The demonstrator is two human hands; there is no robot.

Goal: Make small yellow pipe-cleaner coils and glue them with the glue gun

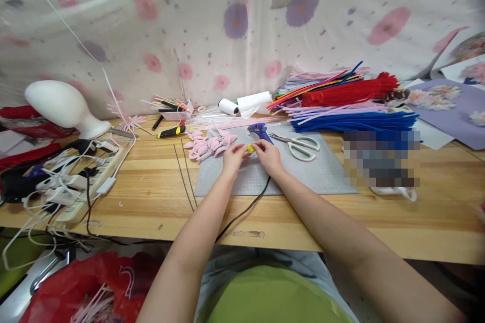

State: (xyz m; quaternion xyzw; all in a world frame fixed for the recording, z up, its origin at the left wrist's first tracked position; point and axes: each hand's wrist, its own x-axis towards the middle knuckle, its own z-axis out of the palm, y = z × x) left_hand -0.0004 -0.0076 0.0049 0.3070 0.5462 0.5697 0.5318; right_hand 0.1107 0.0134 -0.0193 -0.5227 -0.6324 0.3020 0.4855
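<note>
My left hand point(233, 157) and my right hand point(268, 155) meet over a grey cutting mat point(322, 174), both pinching a small yellow piece point(250, 149) between their fingertips. Just beyond the fingers lies a blue glue gun point(259, 131), its black cord point(246, 209) running back toward me between my forearms. A heap of pink pipe-cleaner petals point(209, 144) lies left of my left hand. White-handled scissors point(301, 145) rest on the mat to the right of my right hand.
Stacked pipe cleaners in blue, red and pink point(352, 103) fill the back right. A power strip with chargers and cables point(81, 176) sits at the left, behind it a white foam head point(64, 106). White rolls point(250, 103) stand at the back. A red bag point(87, 287) lies below the table edge.
</note>
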